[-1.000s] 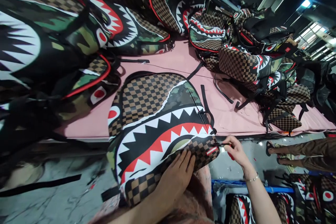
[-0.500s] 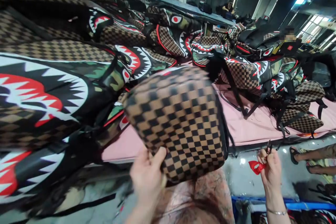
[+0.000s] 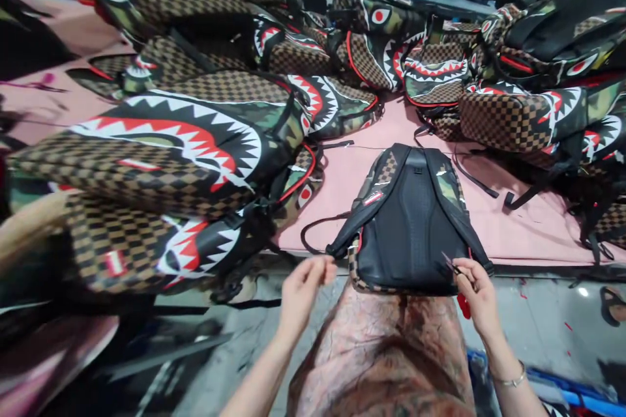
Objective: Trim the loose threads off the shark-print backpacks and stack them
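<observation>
A backpack (image 3: 413, 228) lies on the pink tabletop just in front of me, its black padded back and shoulder straps facing up. Checkered and camouflage panels show along its sides. By its lower left corner, close to a strap end, is my left hand (image 3: 306, 290), fingers pinched together; whatever they hold, if anything, is too small to make out. My right hand (image 3: 476, 296) is closed around small scissors (image 3: 456, 267), whose thin pointed blades reach over the bag's lower right part. A red piece (image 3: 463, 306) hangs beneath that hand.
Stacked shark-mouth backpacks (image 3: 195, 150) crowd the left, and more backpacks (image 3: 518, 117) lie at the right and back. Another person's arm (image 3: 34, 228) reaches in from the left edge. The pink table (image 3: 327, 186) has its front edge before my lap. Blue-edged containers stand low at right.
The backpack my left hand held up, checkered side showing, now lies on the table with its straps up. My left hand has let go of its side. My right hand has come in beside it.
</observation>
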`<state>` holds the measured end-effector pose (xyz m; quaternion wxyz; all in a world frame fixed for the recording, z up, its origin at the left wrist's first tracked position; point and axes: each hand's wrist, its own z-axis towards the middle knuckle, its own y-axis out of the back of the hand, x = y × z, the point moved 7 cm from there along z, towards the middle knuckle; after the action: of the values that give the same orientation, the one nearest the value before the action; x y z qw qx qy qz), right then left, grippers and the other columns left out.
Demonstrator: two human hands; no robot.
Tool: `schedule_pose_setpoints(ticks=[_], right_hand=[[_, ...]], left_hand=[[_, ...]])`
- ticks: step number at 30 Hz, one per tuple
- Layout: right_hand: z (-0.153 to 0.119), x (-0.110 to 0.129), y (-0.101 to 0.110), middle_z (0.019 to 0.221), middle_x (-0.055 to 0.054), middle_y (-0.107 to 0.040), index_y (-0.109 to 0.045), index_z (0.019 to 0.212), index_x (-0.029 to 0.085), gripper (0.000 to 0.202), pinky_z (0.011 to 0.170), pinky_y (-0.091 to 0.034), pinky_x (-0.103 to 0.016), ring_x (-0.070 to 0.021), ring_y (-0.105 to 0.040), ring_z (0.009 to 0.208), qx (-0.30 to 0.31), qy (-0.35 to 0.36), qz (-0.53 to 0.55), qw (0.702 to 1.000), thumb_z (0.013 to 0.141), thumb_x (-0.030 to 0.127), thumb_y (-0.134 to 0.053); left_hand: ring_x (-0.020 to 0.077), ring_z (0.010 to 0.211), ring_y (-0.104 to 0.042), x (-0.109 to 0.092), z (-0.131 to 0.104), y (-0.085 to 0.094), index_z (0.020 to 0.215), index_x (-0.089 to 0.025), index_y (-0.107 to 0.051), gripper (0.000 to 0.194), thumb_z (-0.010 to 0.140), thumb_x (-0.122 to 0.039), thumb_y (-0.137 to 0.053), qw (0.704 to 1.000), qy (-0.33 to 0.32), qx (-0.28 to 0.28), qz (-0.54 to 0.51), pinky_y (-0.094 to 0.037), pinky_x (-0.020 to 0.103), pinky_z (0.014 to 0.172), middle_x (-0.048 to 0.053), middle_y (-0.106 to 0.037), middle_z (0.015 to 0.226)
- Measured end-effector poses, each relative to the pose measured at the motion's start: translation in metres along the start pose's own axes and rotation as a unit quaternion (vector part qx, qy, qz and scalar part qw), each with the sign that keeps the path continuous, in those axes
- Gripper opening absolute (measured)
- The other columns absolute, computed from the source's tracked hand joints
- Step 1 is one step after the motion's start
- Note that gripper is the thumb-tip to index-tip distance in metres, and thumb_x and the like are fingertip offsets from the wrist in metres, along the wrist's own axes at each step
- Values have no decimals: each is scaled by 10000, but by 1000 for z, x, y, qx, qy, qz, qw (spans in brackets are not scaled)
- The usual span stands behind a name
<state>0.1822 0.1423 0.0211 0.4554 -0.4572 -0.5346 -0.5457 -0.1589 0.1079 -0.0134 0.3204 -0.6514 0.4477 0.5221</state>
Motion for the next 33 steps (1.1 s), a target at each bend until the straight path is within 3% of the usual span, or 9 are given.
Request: schedule_pose_setpoints(ticks=[1, 3, 7, 12, 19, 26, 33], right_hand=[[-1, 0, -9, 850, -53, -626, -572, 987, 190, 244, 696, -446, -297, -178, -574, 777, 17, -4, -13, 1000, 799, 345, -555], [-3, 1, -24, 853, -53, -630, -584, 957, 193, 214, 718, -444, -307, -184, -574, 786, 38, -3, -36, 999, 801, 335, -547], [-5, 8, -46, 794, -39, -622, -581, 929, 198, 183, 678, -445, -295, -178, -573, 730, 65, 16, -48, 997, 809, 325, -529], [-4, 26, -68, 787, -26, -613, -563, 951, 199, 170, 659, -441, -272, -165, -567, 716, 87, 31, -49, 994, 830, 301, -502], [2, 68, -67, 831, -53, -620, -583, 934, 203, 135, 715, -440, -307, -188, -567, 772, 32, 156, -133, 978, 831, 265, -522], [4, 83, -78, 832, -66, -638, -604, 913, 212, 137, 734, -446, -338, -197, -579, 788, 89, 246, -189, 947, 868, 275, -491], [4, 93, -90, 793, -67, -652, -607, 849, 199, 188, 716, -420, -337, -198, -577, 759, 132, 299, -298, 897, 903, 260, -438]], left_hand=[[180, 716, -630, -3, 13, 10, 942, -128, -651, 479, 698, -533, -573, 1000, -10, -15, 2, -498, 310, 714, 93, -700, 821], [218, 863, -625, -7, 34, 16, 947, -135, -659, 480, 626, -493, -661, 1000, -12, 7, 12, -472, 344, 813, 109, -699, 912], [273, 962, -608, -18, 47, 0, 850, -143, -702, 418, 507, -373, -769, 993, -12, 117, 20, -430, 401, 899, 121, -708, 914], [275, 1021, -579, -40, 28, -28, 748, -157, -699, 288, 526, -331, -760, 987, -49, 152, 12, -396, 408, 947, 111, -695, 966], [204, 801, -628, -53, -17, -62, 776, -143, -670, 254, 566, -271, -734, 991, -40, 90, -93, -490, 328, 795, 80, -693, 865], [201, 813, -623, -50, -30, -67, 766, -143, -655, 226, 588, -267, -720, 993, -21, 85, -81, -492, 299, 767, 73, -684, 872], [194, 782, -629, -49, -33, -70, 762, -149, -655, 225, 591, -277, -725, 993, -11, 90, -77, -498, 269, 681, 77, -685, 918]])
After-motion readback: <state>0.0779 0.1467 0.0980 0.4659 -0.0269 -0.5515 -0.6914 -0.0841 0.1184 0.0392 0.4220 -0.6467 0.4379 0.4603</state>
